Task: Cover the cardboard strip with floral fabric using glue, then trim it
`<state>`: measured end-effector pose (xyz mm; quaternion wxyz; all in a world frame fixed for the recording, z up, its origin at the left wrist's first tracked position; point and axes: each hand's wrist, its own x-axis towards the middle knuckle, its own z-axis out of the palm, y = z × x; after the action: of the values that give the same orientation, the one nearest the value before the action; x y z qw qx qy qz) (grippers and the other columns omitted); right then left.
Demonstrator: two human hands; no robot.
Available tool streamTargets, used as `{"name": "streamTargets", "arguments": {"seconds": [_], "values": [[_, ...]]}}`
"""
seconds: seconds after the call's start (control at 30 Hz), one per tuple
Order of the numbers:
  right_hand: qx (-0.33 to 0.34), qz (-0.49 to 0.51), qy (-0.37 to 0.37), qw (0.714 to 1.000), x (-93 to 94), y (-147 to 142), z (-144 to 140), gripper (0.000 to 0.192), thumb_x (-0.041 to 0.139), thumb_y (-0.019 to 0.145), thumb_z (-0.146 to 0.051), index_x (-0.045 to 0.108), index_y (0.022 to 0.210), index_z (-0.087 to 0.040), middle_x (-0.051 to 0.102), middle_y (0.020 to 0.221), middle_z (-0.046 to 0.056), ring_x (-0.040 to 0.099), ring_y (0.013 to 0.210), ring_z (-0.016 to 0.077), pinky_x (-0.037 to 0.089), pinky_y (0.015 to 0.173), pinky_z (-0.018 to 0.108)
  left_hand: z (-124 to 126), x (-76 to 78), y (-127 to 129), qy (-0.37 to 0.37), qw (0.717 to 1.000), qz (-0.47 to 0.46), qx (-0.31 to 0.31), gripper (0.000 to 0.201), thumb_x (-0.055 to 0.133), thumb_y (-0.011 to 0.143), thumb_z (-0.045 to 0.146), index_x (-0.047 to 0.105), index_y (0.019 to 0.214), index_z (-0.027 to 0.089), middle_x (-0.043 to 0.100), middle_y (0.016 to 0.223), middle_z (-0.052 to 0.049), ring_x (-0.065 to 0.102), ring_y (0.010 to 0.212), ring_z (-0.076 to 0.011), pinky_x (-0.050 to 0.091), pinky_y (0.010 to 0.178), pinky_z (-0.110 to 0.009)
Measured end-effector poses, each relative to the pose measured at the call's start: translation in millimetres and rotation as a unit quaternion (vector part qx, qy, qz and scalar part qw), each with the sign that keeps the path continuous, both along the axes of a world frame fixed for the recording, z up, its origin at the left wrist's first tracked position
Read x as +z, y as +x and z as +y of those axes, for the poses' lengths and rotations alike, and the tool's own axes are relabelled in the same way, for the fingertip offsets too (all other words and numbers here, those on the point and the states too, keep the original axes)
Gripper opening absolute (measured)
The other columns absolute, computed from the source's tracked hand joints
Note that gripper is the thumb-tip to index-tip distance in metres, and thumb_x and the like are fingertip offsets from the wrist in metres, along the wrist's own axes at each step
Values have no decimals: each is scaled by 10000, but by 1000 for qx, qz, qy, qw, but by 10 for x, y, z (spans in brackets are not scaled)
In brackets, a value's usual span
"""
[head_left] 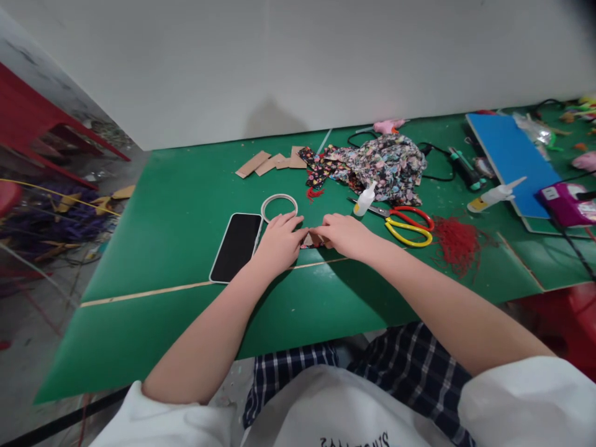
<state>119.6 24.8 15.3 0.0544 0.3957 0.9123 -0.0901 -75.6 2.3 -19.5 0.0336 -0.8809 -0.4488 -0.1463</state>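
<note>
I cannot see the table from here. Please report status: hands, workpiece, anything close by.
Left hand and right hand both pinch small cardboard piece with floral fabric on green table. Phone and white ring beside left hand; scissors, glue bottle near right.

A small craft workshop. A green worktop (pixel 186 186) stands against a bare white wall and carries sewing and gluing gear: a heap of floral fabric (pixel 386 164), cut cardboard strips (pixel 270 162), red-and-yellow scissors (pixel 407 225), a glue bottle (pixel 364 200), a pink hot-glue gun (pixel 388 126), a pile of red thread (pixel 459 243) and a blue board (pixel 512 158). To the left, scraps and purple material (pixel 51 220) litter the floor.
</note>
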Motion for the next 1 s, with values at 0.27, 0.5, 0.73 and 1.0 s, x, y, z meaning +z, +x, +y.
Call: {"name": "streamTargets", "arguments": {"seconds": [0.27,0.5,0.73,1.0], "values": [[-47,57,9,997,-160,132,-17,520,589,800,-196,468,1299,-120,585,1121,103,508,1007,197,381,858,293,44,-22,56,-1,1000,-13,-15,213,502,811,114,696,896,141,640,1095,-121,518,1128,-294,426,937,-463],[-54,63,16,996,-166,152,-61,263,554,827,-223,635,1061,-135,607,1002,88,508,909,192,388,813,288,-6,-1,220,-13,999,-20,-36,233,429,873,143,633,964,77,652,1052,-144,579,999,-242,437,920,-384],[-53,44,21,997,-140,128,-73,154,538,837,-196,648,923,-131,600,906,75,507,857,184,370,757,274,-52,60,341,-33,999,-29,-27,256,302,914,157,500,1059,84,657,793,-87,599,737,-212,447,702,-342],[-56,21,24,998,-107,92,-108,167,498,866,-200,641,918,-128,607,878,74,519,835,178,348,712,279,-48,97,348,-48,998,-23,-43,208,308,897,171,502,953,120,647,766,-76,594,739,-212,427,722,-340]]}}
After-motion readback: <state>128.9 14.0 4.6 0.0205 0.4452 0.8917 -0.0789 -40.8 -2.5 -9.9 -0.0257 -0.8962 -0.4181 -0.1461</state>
